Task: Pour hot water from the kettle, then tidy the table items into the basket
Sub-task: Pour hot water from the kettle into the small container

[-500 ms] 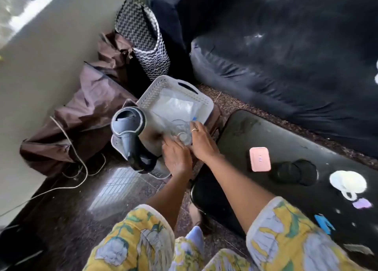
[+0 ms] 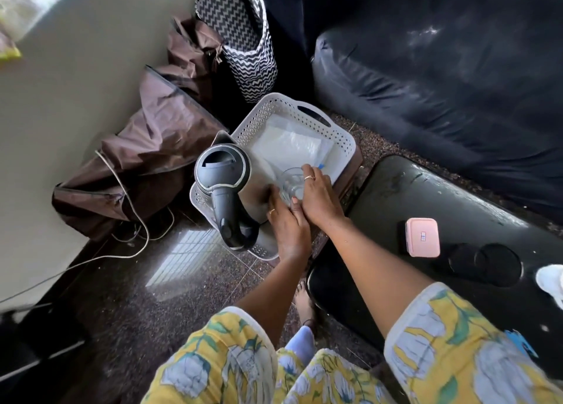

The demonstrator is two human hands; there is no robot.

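Observation:
A white perforated basket sits on the floor beside the black table. A steel kettle with a grey lid and black handle stands upright in the basket's near end. A clear glass sits in the basket to the kettle's right. My right hand wraps the glass from the right. My left hand rests against the kettle's side and the glass's near edge. A clear plastic sheet lies on the basket floor.
A pink case and two black round lids lie on the black table. A zigzag-patterned bag, brown cloth and a white cable sit by the wall. A dark sofa stands behind.
Both hands stay at the glass and kettle in the basket; my right hand's fingers have spread a little further around the glass.

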